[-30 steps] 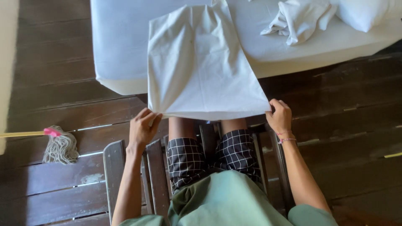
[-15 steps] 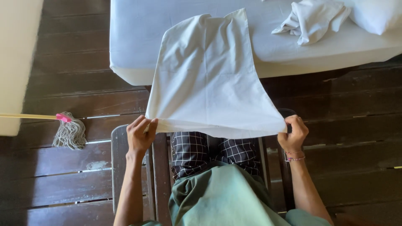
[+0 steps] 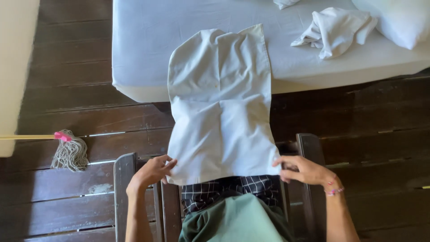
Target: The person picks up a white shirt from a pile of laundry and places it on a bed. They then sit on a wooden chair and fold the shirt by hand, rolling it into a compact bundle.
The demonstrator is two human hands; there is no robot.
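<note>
Both hands [image 3: 154, 172] [image 3: 304, 170] pinch the white cloth's [image 3: 221, 107] near edge.

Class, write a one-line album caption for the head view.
Both hands, left hand and right hand, hold a white pillowcase by its near corners.

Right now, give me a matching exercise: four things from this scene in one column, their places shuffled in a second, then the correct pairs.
Things:
1. white pillowcase
2. mop
3. crumpled white cloth
4. pillow

Places:
A. on the dark wooden floor, at the left
B. top right corner of the mattress
C. held at its near corners by the left hand and right hand
D. lying on the mattress, just left of the pillow

Pairs: 1-C, 2-A, 3-D, 4-B
</note>
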